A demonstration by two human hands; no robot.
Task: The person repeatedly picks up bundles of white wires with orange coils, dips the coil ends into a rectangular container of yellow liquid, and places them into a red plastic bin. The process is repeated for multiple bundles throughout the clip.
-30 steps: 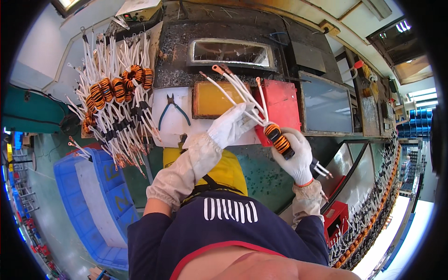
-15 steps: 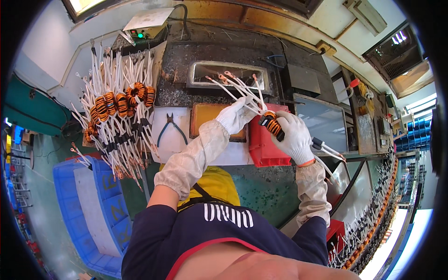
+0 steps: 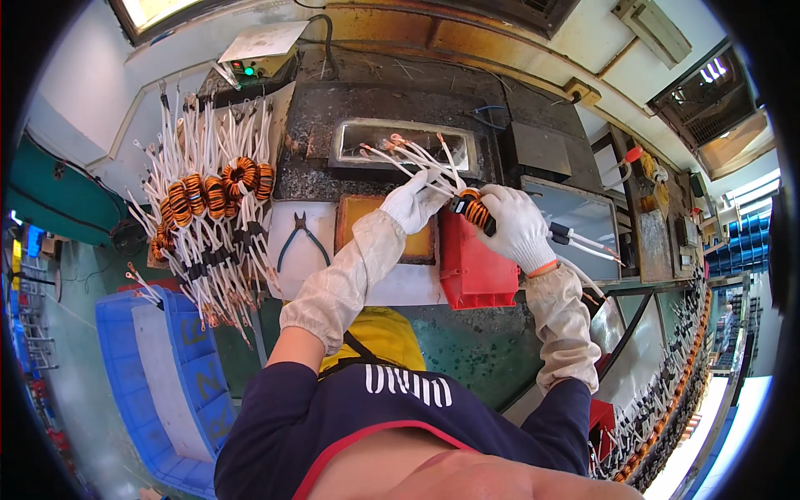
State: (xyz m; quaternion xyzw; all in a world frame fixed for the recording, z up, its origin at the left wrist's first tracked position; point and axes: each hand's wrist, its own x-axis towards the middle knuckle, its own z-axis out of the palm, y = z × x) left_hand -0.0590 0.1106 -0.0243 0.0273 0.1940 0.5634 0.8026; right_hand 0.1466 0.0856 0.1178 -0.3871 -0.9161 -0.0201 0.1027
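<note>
My right hand, in a white glove, is closed round a ring coil wound with orange-copper wire and black bands. White leads run from the coil toward the far side, their bare copper ends above a rectangular metal-rimmed basin. My left hand, also gloved, is closed on these leads close to the coil. More white leads with black sleeves stick out to the right past my right hand. Below the coil stands a red plastic bin.
Many similar coils with white leads are heaped at the left. Pliers lie beside a brown-yellow tray. A blue crate stands at lower left, a control box at the back left. More coils line the right.
The coil and both hands have shifted slightly left and away from me, and the copper lead ends have moved a little left over the basin. Both hands keep their hold.
</note>
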